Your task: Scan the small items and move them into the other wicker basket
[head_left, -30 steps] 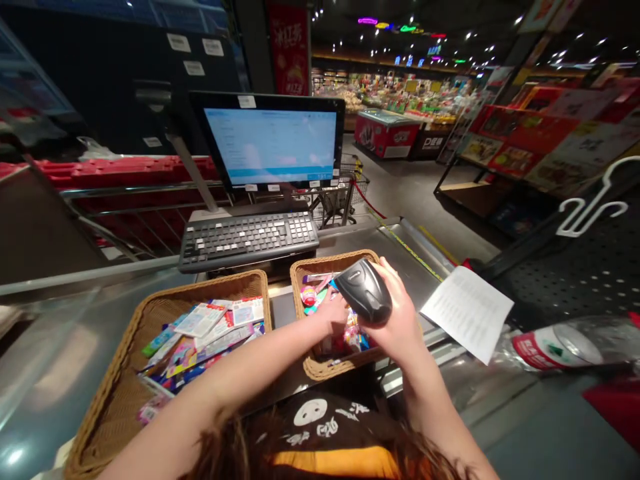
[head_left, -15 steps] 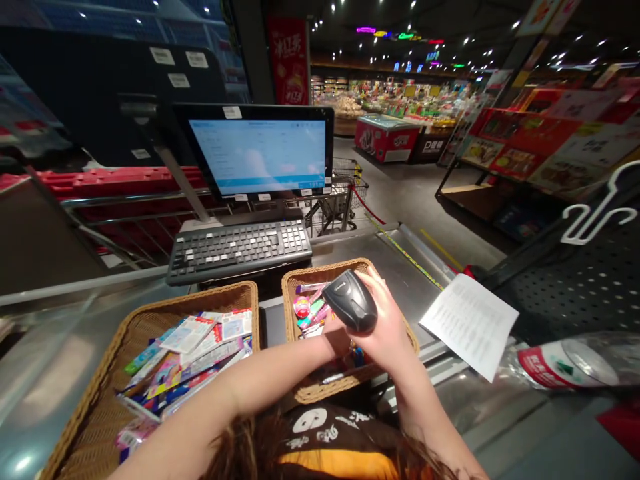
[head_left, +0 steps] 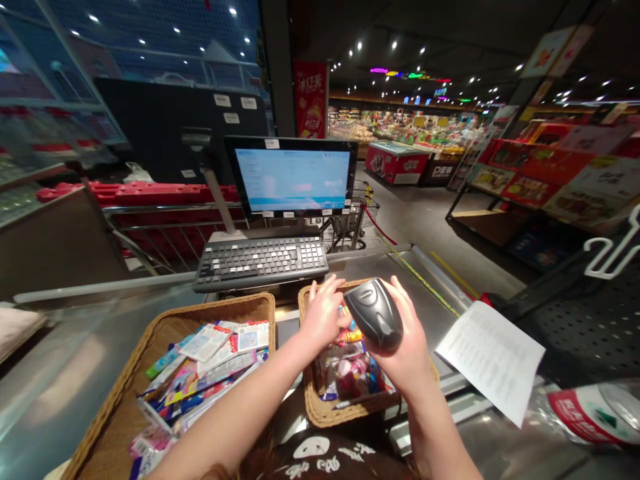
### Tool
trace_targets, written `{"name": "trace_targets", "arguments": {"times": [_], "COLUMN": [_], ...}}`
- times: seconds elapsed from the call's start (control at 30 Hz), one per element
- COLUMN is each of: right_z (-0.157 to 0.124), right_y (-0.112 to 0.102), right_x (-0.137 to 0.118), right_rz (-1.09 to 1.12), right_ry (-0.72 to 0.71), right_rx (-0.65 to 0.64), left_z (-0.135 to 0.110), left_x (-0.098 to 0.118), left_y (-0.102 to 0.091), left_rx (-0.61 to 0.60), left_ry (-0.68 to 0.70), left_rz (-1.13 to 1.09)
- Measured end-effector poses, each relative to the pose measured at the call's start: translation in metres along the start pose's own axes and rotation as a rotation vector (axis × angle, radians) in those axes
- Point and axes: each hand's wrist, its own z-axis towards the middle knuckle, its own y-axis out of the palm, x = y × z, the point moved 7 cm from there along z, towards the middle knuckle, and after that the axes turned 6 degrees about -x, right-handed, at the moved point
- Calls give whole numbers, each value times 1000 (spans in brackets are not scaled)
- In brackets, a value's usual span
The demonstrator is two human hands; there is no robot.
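Scanner [head_left: 374, 315] sits gripped in the right hand [head_left: 411, 359], held above the wicker basket [head_left: 325, 415]. Left hand [head_left: 323, 315], fingers open, rests at the basket's 11 o'clock, just beside the scanner.

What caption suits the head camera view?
At a checkout, the right hand holds a barcode scanner, the left hand reaches into a wicker basket of packaged goods.

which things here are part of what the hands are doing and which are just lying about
In use: right hand gripping handheld barcode scanner; left hand; small packaged goods in right wicker basket.
Lying about: left wicker basket, keyboard, printed sheet.
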Motion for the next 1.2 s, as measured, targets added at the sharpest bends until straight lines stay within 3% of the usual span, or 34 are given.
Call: {"name": "trace_targets", "arguments": {"times": [0.17, 0.33, 0.57, 0.77, 1.2], "right_z": [7, 13, 15, 22, 24], "right_y": [7, 16, 25, 32, 53], "right_x": [-20, -43, -62, -77, -92], "right_rz": [-15, -26, -27, -42, -56], "right_ry": [-66, -112, -144, -176, -197], "right_rx": [34, 18, 0, -23, -119], "left_z": [-33, -58, -72, -81, -91], "left_x": [-26, -44, -70, -71, -76], "left_y": [-70, -107, -132, -154, -166], "left_rx": [280, 399, 487, 555, 637], "left_ry": [-79, -151, -226, -196, -153], "left_rz": [58, 88, 47, 105, 169]}}
